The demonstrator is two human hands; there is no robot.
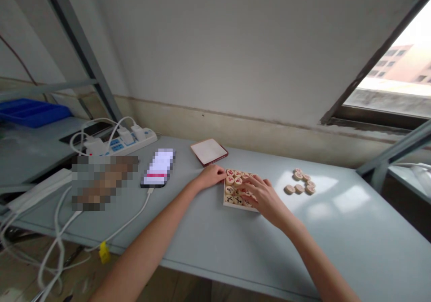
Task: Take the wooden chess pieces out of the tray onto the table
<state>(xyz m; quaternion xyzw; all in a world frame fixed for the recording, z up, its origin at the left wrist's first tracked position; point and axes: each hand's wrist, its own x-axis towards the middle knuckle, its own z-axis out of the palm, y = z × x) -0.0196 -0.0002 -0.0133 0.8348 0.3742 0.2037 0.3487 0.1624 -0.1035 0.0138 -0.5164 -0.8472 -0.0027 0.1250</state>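
Observation:
A small wooden tray [225,202] lies on the grey table [208,234], filled with round wooden chess pieces [233,181] marked in red and black. My left hand [212,176] rests at the tray's far left corner, fingers curled against its edge. My right hand [261,194] lies over the right part of the tray, its fingers spread flat on the pieces. To the right of the tray, several loose chess pieces [301,181] sit in a small cluster on the table.
A red-edged lid or box [209,151] lies behind the tray. Left of it are a phone [158,167] on a white cable, a power strip [117,142] with plugs, and a blurred patch. A blue bin [30,112] stands far left. A window [397,68] is at right.

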